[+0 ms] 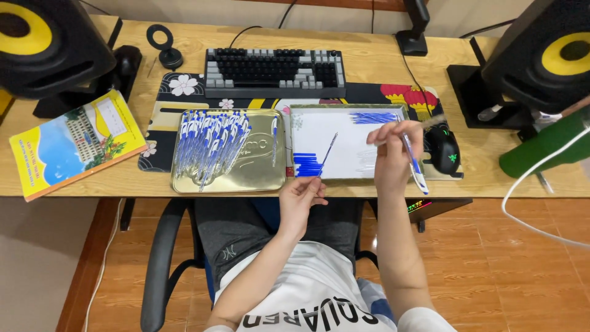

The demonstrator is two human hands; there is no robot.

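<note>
Bright even light, soft shadows, sharp focus, wide-angle edges.

**Desk and surrounding room, seen from above**

A light wooden desk (369, 61) spans the view, lit evenly. Black loudspeakers with yellow cones stand at the left (43, 43) and right (547, 55) rear corners. A black-and-grey keyboard (275, 72) lies on a dark patterned desk mat (166, 132); a black mouse (444, 150) sits near the mat's right end. A yellow-covered book (74, 141) rests at the left. Below, a black office chair (161, 264) stands on orange-brown floor tiles (510, 270).
</note>
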